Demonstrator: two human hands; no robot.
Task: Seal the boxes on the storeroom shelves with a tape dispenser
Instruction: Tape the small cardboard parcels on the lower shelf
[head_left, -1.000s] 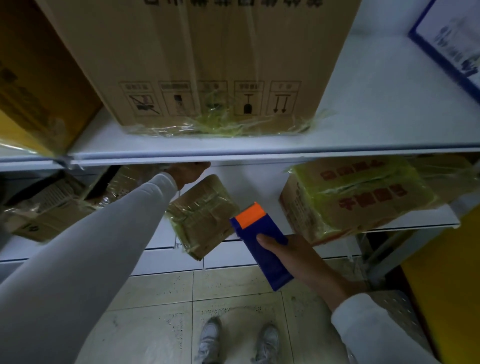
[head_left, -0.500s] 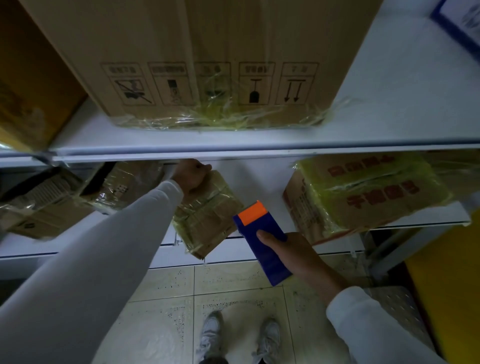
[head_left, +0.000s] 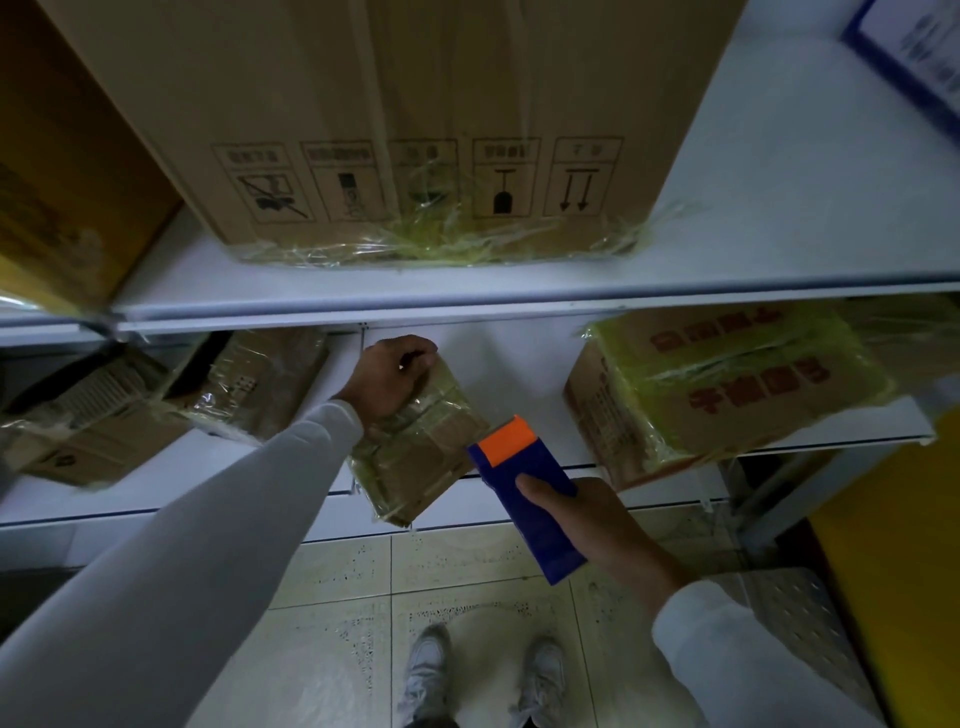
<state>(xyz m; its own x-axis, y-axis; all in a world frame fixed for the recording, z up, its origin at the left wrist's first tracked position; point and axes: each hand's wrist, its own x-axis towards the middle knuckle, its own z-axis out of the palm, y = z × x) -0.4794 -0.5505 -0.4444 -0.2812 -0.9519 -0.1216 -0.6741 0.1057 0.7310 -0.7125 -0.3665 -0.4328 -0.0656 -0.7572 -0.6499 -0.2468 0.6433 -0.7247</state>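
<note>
A small cardboard box wrapped in yellowish tape lies on the lower white shelf, its near end jutting past the shelf edge. My left hand grips the box's far end with curled fingers. My right hand holds a blue tape dispenser with an orange tip, just right of the box's near corner and close to it.
A large carton with handling symbols stands on the upper shelf. A taped box with red print sits at the lower right, other wrapped boxes at the lower left. Tiled floor and my shoes are below.
My left hand has come out from under the upper shelf and drawn the small box's far end toward me. The dispenser has stayed beside the box's near corner.
</note>
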